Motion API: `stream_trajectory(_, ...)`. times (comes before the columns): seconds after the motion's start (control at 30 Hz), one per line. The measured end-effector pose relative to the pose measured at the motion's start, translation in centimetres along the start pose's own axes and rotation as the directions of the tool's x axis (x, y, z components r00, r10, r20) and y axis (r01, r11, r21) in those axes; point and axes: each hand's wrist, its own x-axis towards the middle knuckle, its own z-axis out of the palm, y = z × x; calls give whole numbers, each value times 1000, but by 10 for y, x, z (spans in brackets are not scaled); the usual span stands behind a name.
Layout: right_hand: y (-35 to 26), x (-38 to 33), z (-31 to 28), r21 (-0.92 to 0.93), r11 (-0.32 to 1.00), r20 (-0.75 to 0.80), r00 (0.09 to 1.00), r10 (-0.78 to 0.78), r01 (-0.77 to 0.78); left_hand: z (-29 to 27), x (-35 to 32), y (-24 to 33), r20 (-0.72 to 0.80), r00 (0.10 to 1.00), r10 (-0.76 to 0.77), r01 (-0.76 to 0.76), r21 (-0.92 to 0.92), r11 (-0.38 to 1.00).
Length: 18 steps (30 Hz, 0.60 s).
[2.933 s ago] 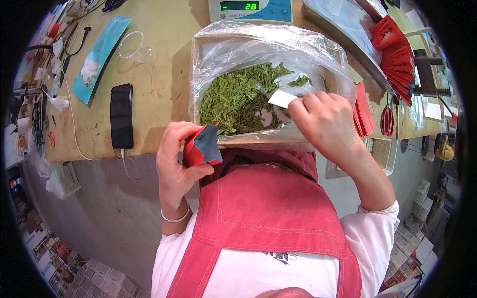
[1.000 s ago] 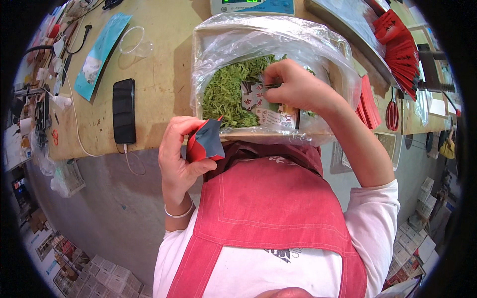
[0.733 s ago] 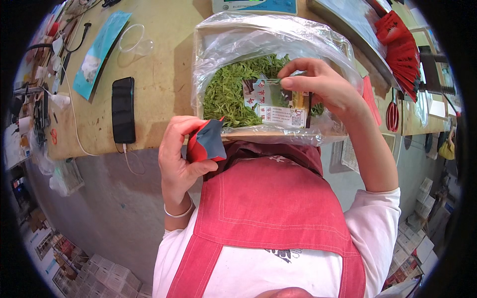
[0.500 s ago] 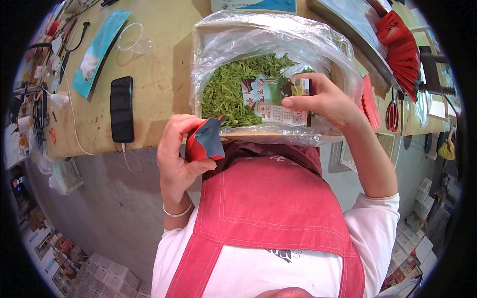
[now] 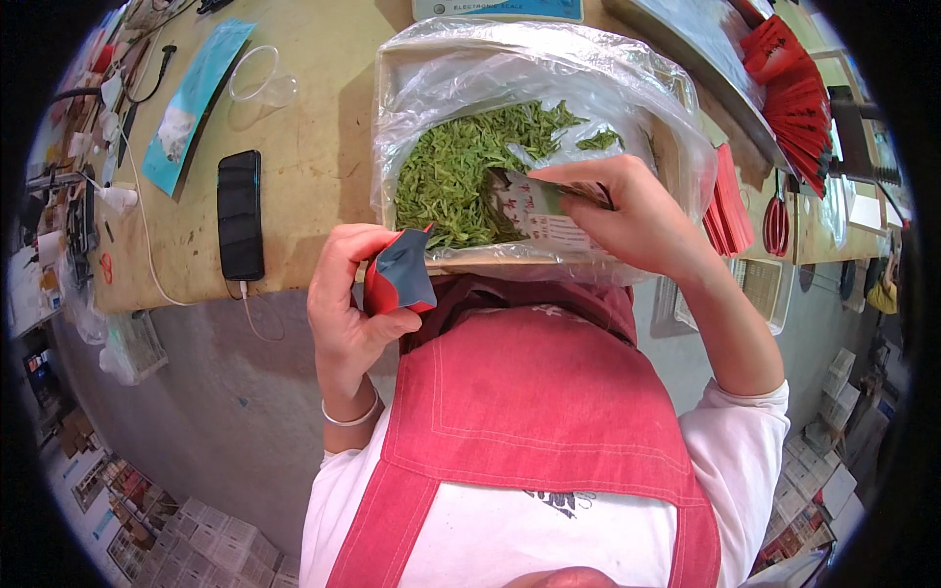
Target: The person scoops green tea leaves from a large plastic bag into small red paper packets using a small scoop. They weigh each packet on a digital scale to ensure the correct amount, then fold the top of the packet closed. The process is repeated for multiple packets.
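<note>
My left hand (image 5: 338,309) is wrapped round a small red pouch (image 5: 387,284), whose mouth gapes to show a grey lining. It is held over the near left edge of a shallow box lined with clear plastic (image 5: 598,83). Inside the box lies a heap of green leaves (image 5: 446,162), with a smaller clump (image 5: 600,140) to its right. My right hand (image 5: 642,211) pinches a printed card-like piece (image 5: 537,211) that looks bent. Its left end dips into the right side of the heap, and some of its surface is hidden by my fingers.
A phone (image 5: 240,216) on a cable, a clear plastic cup (image 5: 263,83) and a teal packet (image 5: 196,108) lie to the left. Red pouches (image 5: 727,206) and red-handled scissors (image 5: 775,220) are at the right. An electronic scale (image 5: 500,8) stands beyond the box.
My right hand has tipped the card so that its printed face turns edgewise and its left end goes into the leaves. My left hand and the pouch have barely moved.
</note>
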Motion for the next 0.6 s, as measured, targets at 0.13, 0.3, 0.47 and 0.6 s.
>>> stream_trajectory(0.13,0,10,15,171,965,22,980,196,-197,2,0,0,-13,1000,-3,3,-12,1000)
stream_trajectory(0.3,31,14,19,609,742,48,947,316,-279,-1,0,1,3,1000,1,-1,12,1000)
stream_trajectory(0.47,39,23,23,672,661,156,936,317,-335,0,1,1,7,1000,-9,9,3,1000)
stream_trajectory(0.6,33,26,19,725,565,196,905,378,-393,0,0,4,1,1000,-20,20,15,1000)
